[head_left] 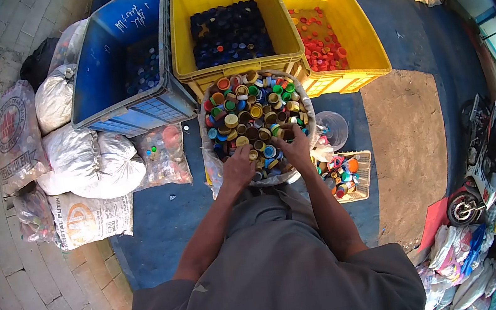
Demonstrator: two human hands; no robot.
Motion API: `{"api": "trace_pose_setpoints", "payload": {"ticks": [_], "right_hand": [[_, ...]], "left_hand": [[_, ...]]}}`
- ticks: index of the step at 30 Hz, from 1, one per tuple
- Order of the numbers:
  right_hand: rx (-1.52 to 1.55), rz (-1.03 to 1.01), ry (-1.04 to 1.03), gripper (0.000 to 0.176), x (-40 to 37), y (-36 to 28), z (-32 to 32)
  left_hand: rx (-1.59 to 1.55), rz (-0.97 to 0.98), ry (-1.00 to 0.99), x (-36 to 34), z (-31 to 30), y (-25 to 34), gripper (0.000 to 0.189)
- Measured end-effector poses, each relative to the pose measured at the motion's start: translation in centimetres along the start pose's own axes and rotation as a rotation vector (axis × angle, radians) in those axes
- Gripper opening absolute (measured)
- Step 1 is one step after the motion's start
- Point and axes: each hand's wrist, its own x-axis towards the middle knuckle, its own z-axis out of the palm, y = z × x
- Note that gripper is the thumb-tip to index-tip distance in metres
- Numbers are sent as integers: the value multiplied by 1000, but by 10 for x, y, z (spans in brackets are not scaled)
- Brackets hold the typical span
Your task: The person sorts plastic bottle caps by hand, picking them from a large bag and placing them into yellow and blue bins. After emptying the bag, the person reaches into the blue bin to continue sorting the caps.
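A round tub (215, 171) lined with a whitish sack stands right before me, heaped with plastic bottle caps (254, 111) in green, red, blue, white, brown and gold. My left hand (239, 167) rests at the near left of the heap, fingers curled in around a tan bottle cap (253, 154). Over the near right side is my right hand (295, 148), its fingers bent and closed about a dark bottle cap (287, 133). Parts of both caps are hidden by the fingers.
Beyond the tub stand a blue crate (121, 109), a yellow crate (236, 68) with dark caps and another yellow crate (366, 49) with red caps. Stuffed sacks (87, 162) lie left. A clear bucket (334, 130) and a small basket (363, 186) of mixed items sit right.
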Motion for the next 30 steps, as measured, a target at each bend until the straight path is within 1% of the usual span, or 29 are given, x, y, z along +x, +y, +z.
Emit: {"api": "trace_pose_setpoints", "payload": {"ticks": [1, 2, 5, 6, 8, 9, 11, 12, 14, 15, 17, 18, 21, 24, 27, 29, 30], "right_hand": [[137, 111, 9, 40, 0, -4, -5], [307, 161, -19, 39, -1, -7, -9], [665, 292, 13, 35, 2, 12, -10], [683, 292, 4, 35, 1, 13, -9], [609, 326, -9, 32, 2, 16, -6], [570, 341, -16, 31, 4, 12, -4], [28, 116, -39, 29, 5, 5, -1], [-242, 1, -52, 27, 5, 0, 2], [-366, -189, 8, 28, 6, 4, 12], [-427, -284, 36, 28, 6, 6, 15], [-537, -309, 27, 29, 10, 7, 21], [-593, -323, 22, 29, 11, 5, 23], [-749, -300, -5, 25, 14, -1, 28], [-866, -283, 7, 24, 17, 3, 33], [-767, -323, 55, 23, 17, 9, 32], [-568, -309, 73, 21, 20, 19, 27], [-469, -300, 83, 20, 20, 15, 23]], "left_hand": [[49, -17, -16, 0, 1, 5, 37], [98, -33, -32, 1, 2, 8, 37], [142, -92, -34, 4, 13, 6, 35], [114, -82, -20, 5, 16, 1, 34], [59, -64, 7, 5, 21, -9, 32], [-46, -45, 46, 5, 20, -10, 30], [-256, -7, 125, 3, 18, -15, 27], [-388, -87, 143, 2, 16, -17, 25], [-653, -246, 184, 2, 13, -20, 22], [-848, -374, 135, 2, 5, -19, 22], [-1238, -627, 39, 0, -20, -17, 21], [-1338, -618, 61, -2, -23, -22, 15], [-1712, -701, 131, -7, -24, -28, 10], [-1781, -726, 164, -11, -19, -38, 9], [-1655, -671, 128, -15, -15, -40, 16], [-1303, -602, 98, -14, -14, -33, 21], [-1127, -565, 82, -13, -13, -29, 23]]}}
